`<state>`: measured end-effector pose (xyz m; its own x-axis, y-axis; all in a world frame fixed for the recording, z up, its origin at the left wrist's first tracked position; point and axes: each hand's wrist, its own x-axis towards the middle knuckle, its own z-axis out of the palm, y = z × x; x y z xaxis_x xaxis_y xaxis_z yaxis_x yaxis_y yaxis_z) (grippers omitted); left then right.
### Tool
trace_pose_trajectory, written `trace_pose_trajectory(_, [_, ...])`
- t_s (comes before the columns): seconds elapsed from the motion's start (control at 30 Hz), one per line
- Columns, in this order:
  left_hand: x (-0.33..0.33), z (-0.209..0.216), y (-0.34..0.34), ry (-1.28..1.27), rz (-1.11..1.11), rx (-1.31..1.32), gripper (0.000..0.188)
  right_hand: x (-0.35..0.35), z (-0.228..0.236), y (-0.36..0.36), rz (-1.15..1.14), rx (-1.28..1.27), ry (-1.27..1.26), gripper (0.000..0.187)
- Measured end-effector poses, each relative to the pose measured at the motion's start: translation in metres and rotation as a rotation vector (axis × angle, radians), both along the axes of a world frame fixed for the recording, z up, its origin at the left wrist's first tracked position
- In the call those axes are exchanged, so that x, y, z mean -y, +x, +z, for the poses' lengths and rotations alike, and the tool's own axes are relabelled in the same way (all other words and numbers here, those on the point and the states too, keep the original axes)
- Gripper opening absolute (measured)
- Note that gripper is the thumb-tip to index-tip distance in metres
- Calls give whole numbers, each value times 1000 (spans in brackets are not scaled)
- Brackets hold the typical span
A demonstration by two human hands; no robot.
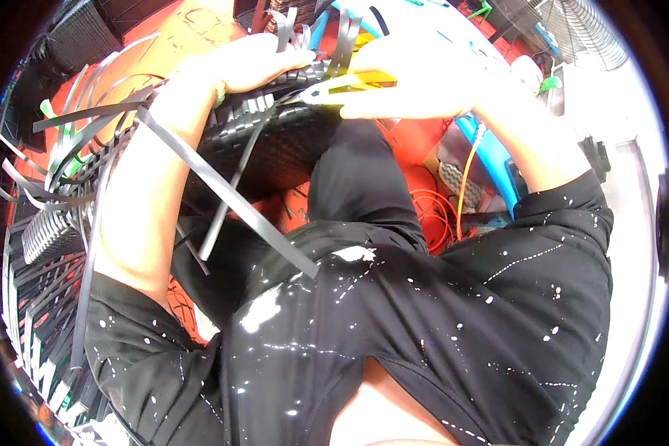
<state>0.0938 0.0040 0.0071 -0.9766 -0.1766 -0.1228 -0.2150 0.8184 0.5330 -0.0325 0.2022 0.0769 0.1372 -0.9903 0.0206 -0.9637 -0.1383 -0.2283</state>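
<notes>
A piece of black plastic weaving (238, 134) with a thick braided edge lies across my raised left knee. My left hand (256, 63) grips its upper edge, one finger or thumb stretched along the braid. My right hand (416, 78) holds a hand tool with yellow handles (353, 83). Its pale metal tip points left at the weaving's edge; whether it is pliers or scissors I cannot make out. A long loose grey strip (227, 189) slants down in front of my left forearm to my lap. Shorter strips (343, 44) stand up between the hands.
Many loose dark strips (74, 156) fan out at the left, around more black weaving (52, 234). Red sheeting (178, 30) covers the floor. An orange cord (464, 186) and a blue bar (490, 160) lie at the right. A fan's wire cage (591, 33) stands far right.
</notes>
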Motion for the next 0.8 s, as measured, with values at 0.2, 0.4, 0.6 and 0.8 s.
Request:
trace_pose_trajectory(0.2, [3, -10, 12, 28, 80, -1, 58, 13, 2, 12, -21, -214, 38, 49])
trace_pose_trajectory(0.4, [12, -15, 6, -44, 55, 12, 61, 6, 13, 32, -115, -483, 78, 49])
trace_pose_trajectory(0.6, [-2, -3, 14, 10, 69, -50, 64, 7, 12, 25, 39, -492, -45, 50])
trace_pose_trajectory(0.8, [-5, -6, 0, 7, 49, 10, 63, 8, 8, 8, 443, -546, -451, 51])
